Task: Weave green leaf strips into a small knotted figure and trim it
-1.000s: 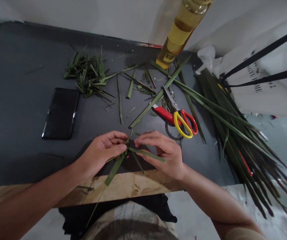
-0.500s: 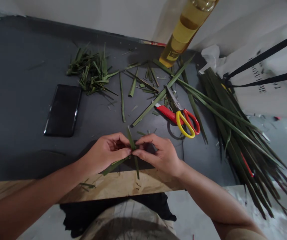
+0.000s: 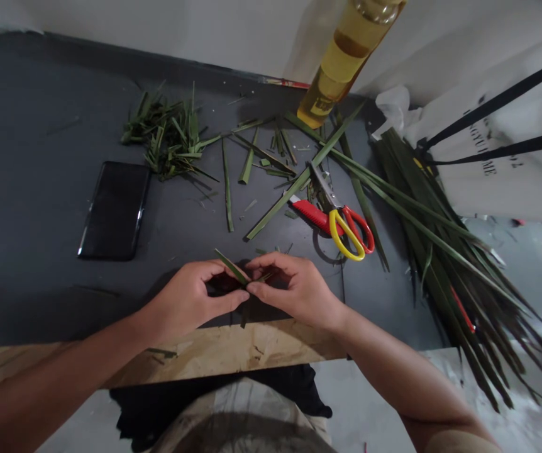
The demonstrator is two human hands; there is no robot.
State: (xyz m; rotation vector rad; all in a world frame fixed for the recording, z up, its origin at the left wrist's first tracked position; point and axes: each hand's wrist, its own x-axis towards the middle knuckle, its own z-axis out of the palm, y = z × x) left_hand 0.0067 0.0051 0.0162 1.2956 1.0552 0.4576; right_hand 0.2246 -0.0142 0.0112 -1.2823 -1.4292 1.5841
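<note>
Two bare hands at a leaf piece above the near side of a dark counter [image 3: 30, 207]; clock directions are taken from the point where the hands meet, with twelve o'clock toward the wall. The green leaf piece [image 3: 231, 267] lies directly between the left hand [image 3: 195, 292] and the right hand [image 3: 294, 289], neither being clearly nearer. Its most visible strip runs from the pinched centre toward half past ten, crossing in front of the left fingers; a shorter, darker end hangs toward six o'clock, just beyond the wooden edge [image 3: 195, 352] as seen from above. The folded centre is mostly hidden by the fingers.

The left hand enters from eight o'clock, thumb and fingertips closed on the leaf piece, with a gap open behind the pinch. The right hand enters from four o'clock in a similar curved pinch, its thumb tip just beside the left thumb; a thin strand shows between its thumb and forefinger.

Near two o'clock, scissors [image 3: 347, 233] lie partly over a red knife [image 3: 312, 215], blades pointing toward eleven. A phone [image 3: 114, 211] rests at ten o'clock, a heap of leaf scraps [image 3: 171, 148] at eleven, and a bundle of long leaves [image 3: 434, 270] at three.
</note>
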